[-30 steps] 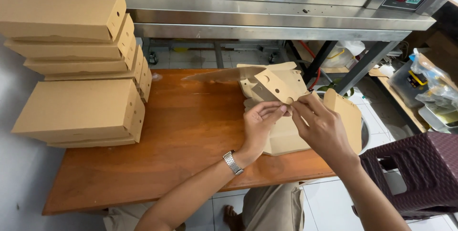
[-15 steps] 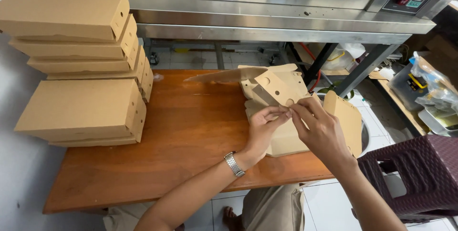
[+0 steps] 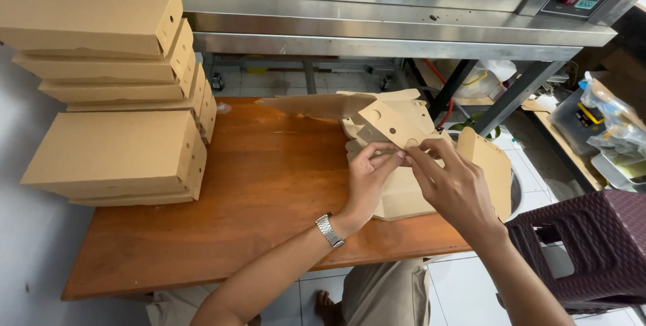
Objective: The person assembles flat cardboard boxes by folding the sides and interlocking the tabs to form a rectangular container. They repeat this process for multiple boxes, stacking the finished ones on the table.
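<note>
Frame centre: left hand (image 3: 369,179) and right hand (image 3: 452,185) both pinch a half-folded cardboard box (image 3: 393,127); closed cardboard boxes (image 3: 114,97) stacked upper left on the tabletop (image 3: 269,191), contents hidden.

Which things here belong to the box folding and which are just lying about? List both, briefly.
In the job:
left hand and right hand, both pinching the cardboard flap
flat box blanks under the hands
folded boxes stacked at the left
wooden table

Lying about:
steel oven behind
purple plastic stool
plastic bags at right
</note>
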